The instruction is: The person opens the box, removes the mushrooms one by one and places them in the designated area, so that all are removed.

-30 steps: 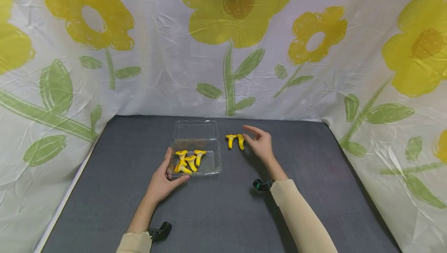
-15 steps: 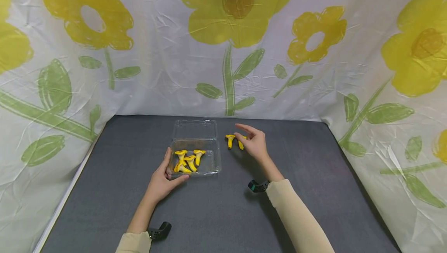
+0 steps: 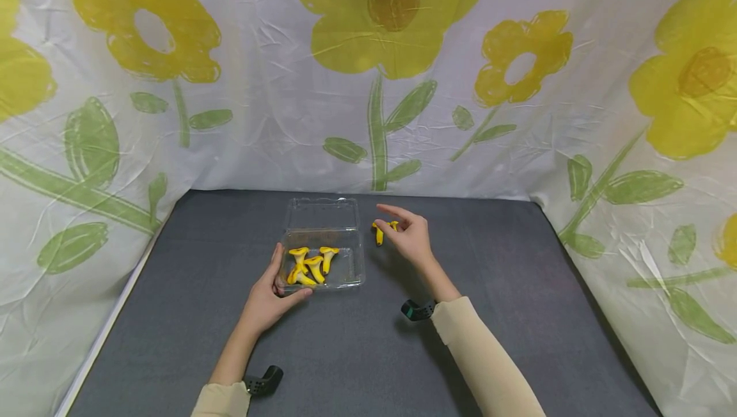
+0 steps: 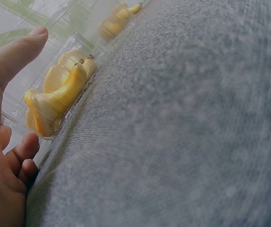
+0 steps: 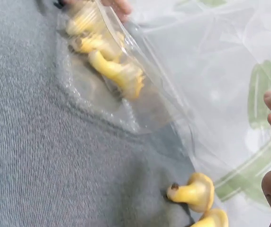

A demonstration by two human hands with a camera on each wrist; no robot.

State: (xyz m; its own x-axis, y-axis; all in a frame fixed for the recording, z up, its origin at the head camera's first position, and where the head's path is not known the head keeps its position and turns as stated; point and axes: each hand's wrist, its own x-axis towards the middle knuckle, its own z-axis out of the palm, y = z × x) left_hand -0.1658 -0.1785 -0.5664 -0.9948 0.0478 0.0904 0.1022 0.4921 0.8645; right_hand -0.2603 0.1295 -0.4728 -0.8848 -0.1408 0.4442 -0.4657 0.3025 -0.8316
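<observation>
Enclosing the scene: one white sheet [image 3: 259, 142], hung behind the table and down both sides, printed with yellow flowers [image 3: 345, 46] and green leaves [image 3: 411, 106].

One table [image 3: 345, 353], dark grey, fabric-like top.

Two pale sleeves: right sleeve [image 3: 489, 362], left sleeve [image 3: 221, 401].

One box [image 3: 351, 262], clear, hinged, near the middle of the table's far half. Lid [image 3: 322, 215] open, raised at the far side. Contents: at least four mushrooms, grouped towards the left half, some overlapping.

Two hands. Left hand [image 3: 266, 298]: spread wide about the box's near left corner, fingers along the left wall, thumb at the near edge. Right hand [image 3: 414, 238]: above the loose mushrooms, right of the box; thumb and forefinger parted, a wide gap between them.

Two wrist cameras, black: left unit [image 3: 265, 381], right unit [image 3: 417, 310].

Mushrooms, yellow, pale stems. Boxed mushrooms [image 3: 315, 268]: lying on their sides at varied angles. Loose mushrooms, two, on the table beside the box's right edge: a left one [image 3: 379, 236], mostly visible, and a right one [image 3: 394, 225], partly hidden behind the right hand.
</observation>
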